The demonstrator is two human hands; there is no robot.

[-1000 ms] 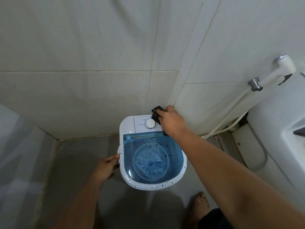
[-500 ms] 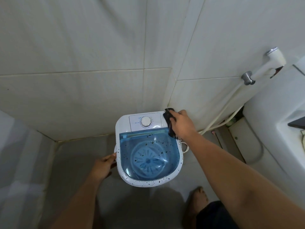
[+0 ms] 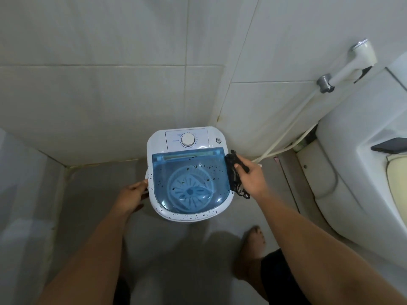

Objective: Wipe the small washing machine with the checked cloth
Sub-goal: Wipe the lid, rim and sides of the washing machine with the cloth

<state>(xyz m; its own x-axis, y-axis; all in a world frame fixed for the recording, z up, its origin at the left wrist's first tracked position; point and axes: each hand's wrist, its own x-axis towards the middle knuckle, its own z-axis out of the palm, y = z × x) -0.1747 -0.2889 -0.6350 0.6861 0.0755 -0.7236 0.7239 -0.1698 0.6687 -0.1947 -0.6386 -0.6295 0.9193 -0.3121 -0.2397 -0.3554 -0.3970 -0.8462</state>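
The small white washing machine [image 3: 158, 139] stands on the floor in a tiled corner. It has a blue see-through lid [image 3: 189, 172], a round dial [image 3: 187, 140] at the back, and dark specks on the lid and front rim. My right hand [image 3: 251, 179] is shut on the dark checked cloth [image 3: 234, 175] and presses it against the machine's right rim. The cloth hangs down past the rim. My left hand [image 3: 132, 195] holds the machine's left side, fingers curled against it.
A toilet [image 3: 352, 164] stands at the right with a dark phone [image 3: 389, 145] on its tank. A spray nozzle [image 3: 352, 62] hangs on the wall, its hose [image 3: 293, 126] running down behind the machine. My bare foot [image 3: 253, 243] is on the floor in front.
My right hand has carried the cloth from the dial panel at the back to the right rim, moving toward me. The left hand stays on the left side.
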